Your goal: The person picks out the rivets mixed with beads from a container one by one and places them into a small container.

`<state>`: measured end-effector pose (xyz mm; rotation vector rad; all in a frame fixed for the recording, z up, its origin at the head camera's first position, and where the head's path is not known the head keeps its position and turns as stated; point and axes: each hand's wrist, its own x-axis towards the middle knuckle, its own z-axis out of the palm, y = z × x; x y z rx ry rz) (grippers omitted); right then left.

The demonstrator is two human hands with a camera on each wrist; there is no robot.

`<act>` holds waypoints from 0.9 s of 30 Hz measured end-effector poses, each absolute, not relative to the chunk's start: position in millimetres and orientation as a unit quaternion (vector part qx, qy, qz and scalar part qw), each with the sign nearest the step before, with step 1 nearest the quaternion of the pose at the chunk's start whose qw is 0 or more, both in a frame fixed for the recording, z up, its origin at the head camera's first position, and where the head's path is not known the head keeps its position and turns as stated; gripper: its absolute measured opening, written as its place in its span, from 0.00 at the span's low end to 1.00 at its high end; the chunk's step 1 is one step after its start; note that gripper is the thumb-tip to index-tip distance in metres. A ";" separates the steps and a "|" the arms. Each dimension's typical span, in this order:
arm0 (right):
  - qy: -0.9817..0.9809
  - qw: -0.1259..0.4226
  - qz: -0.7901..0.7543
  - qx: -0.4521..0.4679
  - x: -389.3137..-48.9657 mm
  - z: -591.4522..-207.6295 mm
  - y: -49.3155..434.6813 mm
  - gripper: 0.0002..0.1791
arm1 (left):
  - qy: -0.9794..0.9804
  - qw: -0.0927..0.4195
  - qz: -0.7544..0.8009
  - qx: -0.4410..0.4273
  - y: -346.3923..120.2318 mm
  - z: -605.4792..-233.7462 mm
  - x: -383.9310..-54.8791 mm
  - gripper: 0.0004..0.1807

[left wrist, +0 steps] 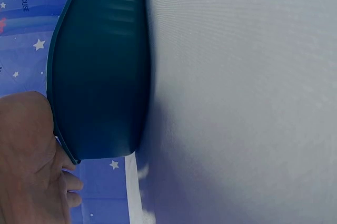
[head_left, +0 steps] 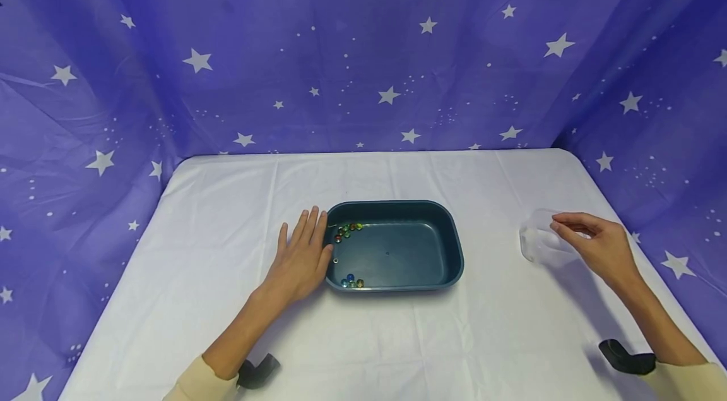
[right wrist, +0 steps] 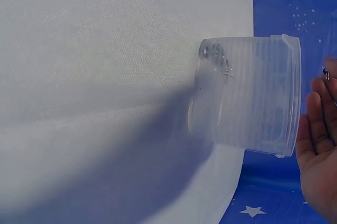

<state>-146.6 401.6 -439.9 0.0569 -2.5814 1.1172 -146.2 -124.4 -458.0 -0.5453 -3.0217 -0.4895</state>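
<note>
Beside the left end of the dark teal basin (head_left: 392, 290), my left hand (head_left: 295, 265) lies with straight fingers, touching the rim. Inside the basin, several coloured glass marbles (head_left: 348, 230) gather at the back left, and more marbles (head_left: 351, 281) sit at the front left. A single small silver piece (head_left: 336, 261) lies between the groups. Above the clear plastic tub (head_left: 528, 243), my right hand (head_left: 599, 246) pinches a small shiny silver piece (right wrist: 326, 74); its exact shape is hard to tell. Several small silver pieces (right wrist: 216, 52) show at the bottom of the tub.
A white cloth (head_left: 386, 338) covers the table. Purple curtains with white stars (head_left: 363, 47) stand behind it and along both sides. A black wrist mount (head_left: 625, 357) juts from the right forearm, and another mount (head_left: 258, 371) from the left.
</note>
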 end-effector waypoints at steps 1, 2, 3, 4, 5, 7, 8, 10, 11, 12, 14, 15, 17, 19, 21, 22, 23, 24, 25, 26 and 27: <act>-0.905 0.163 0.394 0.020 -146.9 -439.6 401.9 0.13 | -0.972 0.017 -0.158 -0.175 -124.3 -458.1 -146.4 0.35; -0.905 0.161 0.394 0.019 -147.2 -439.4 402.2 0.13 | -0.972 0.017 -0.158 -0.175 -124.3 -458.2 -146.5 0.35; -0.905 0.161 0.395 0.018 -147.5 -439.1 402.5 0.13 | -0.971 0.018 -0.159 -0.175 -124.3 -458.4 -146.6 0.35; -0.905 0.161 0.393 0.017 -147.7 -438.8 402.7 0.13 | -0.971 0.019 -0.160 -0.175 -124.2 -458.7 -146.7 0.35; -0.905 0.160 0.393 0.017 -147.5 -438.1 402.6 0.13 | -0.971 0.021 -0.160 -0.175 -124.2 -458.9 -146.6 0.35; -0.906 0.159 0.392 0.016 -147.1 -437.3 402.6 0.13 | -0.971 0.022 -0.160 -0.174 -124.1 -459.1 -146.4 0.35; -0.906 0.159 0.393 0.016 -146.7 -437.0 402.5 0.13 | -0.971 0.023 -0.160 -0.174 -124.1 -459.3 -146.2 0.35; -0.905 0.160 0.394 0.018 -145.7 -436.3 402.3 0.13 | -0.971 0.021 -0.161 -0.173 -124.1 -459.5 -146.0 0.35; -0.905 0.160 0.395 0.019 -145.2 -436.0 402.3 0.13 | -0.972 0.020 -0.160 -0.173 -124.2 -459.6 -145.9 0.35; -0.904 0.162 0.395 0.019 -145.1 -436.2 402.5 0.13 | -0.972 0.020 -0.161 -0.173 -124.3 -459.8 -145.9 0.35; -0.903 0.164 0.398 0.020 -144.7 -436.0 402.7 0.13 | -0.972 0.019 -0.160 -0.173 -124.4 -460.1 -145.9 0.35; -0.902 0.164 0.399 0.021 -144.6 -435.9 402.8 0.13 | -0.971 0.019 -0.161 -0.173 -124.5 -460.1 -145.9 0.35; -0.901 0.166 0.401 0.022 -143.9 -435.5 402.7 0.13 | -0.972 0.020 -0.159 -0.173 -124.5 -460.4 -145.8 0.35; -0.900 0.164 0.404 0.023 -143.1 -434.9 402.0 0.13 | -0.972 0.020 -0.160 -0.173 -124.3 -460.3 -145.4 0.35; -0.899 0.164 0.406 0.022 -142.8 -435.9 402.9 0.13 | -0.972 0.019 -0.160 -0.173 -124.3 -460.2 -145.4 0.35; -0.898 0.164 0.408 0.020 -142.5 -436.7 403.7 0.13 | -0.972 0.018 -0.159 -0.173 -124.3 -460.1 -145.3 0.35; -0.898 0.164 0.408 0.021 -142.3 -437.6 404.9 0.13 | -0.972 0.018 -0.158 -0.174 -124.3 -459.8 -145.3 0.35; -0.898 0.165 0.408 0.020 -142.3 -438.5 406.1 0.13 | -0.972 0.017 -0.157 -0.174 -124.2 -459.5 -145.3 0.35; -0.898 0.166 0.408 0.021 -142.4 -439.6 407.5 0.13 | -0.972 0.017 -0.156 -0.174 -124.1 -459.3 -145.3 0.35; -0.897 0.168 0.408 0.020 -142.6 -440.9 409.0 0.13 | -0.972 0.018 -0.154 -0.174 -124.0 -459.1 -145.4 0.35; -0.897 0.168 0.407 0.021 -142.6 -441.8 410.2 0.13 | -0.972 0.018 -0.155 -0.174 -124.0 -459.1 -145.3 0.35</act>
